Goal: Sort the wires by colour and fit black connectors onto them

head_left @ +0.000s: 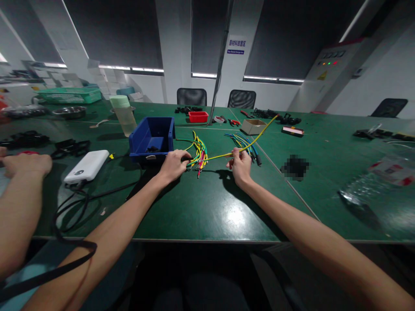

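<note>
My left hand [175,163] is closed on one end of a yellow wire [216,156], next to a bundle of yellow, green and red wires [198,152] lying on the green table [201,207]. My right hand [240,163] pinches the same yellow wire further along, and its free end rises up and away to the right. Just behind my right hand lies a second bundle of blue and green wires [244,142].
A blue bin [151,139] stands left of the wires, with a white power bank [87,166] and black cable further left. Another person's arm and hand [26,166] rest at the far left. A red tray [198,116], a cardboard box [253,126] and tools lie further back.
</note>
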### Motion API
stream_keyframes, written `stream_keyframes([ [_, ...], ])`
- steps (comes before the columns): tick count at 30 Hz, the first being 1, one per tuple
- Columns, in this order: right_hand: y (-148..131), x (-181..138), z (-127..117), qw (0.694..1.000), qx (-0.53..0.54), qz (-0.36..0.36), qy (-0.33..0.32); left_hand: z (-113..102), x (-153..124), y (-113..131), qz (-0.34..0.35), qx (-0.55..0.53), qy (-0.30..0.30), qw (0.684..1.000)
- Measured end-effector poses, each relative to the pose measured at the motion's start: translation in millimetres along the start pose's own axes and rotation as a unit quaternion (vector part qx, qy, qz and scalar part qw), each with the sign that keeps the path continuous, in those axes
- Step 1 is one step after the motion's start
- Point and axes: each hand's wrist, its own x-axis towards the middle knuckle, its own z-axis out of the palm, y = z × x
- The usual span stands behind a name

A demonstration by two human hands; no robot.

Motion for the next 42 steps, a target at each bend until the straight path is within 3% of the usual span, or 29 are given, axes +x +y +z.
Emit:
stream_keyframes([
  [23,-6.3,0.1,0.2,1.000,0.017,0.001,-0.001,-0.6,-1.3,6.4,0.007,0.027,-0.028,0.999],
  [42,-8.4,-0.3,0.4,1.000,0.020,-0.010,0.000,0.5,-1.2,6.5,0.018,0.024,-0.008,1.000],
])
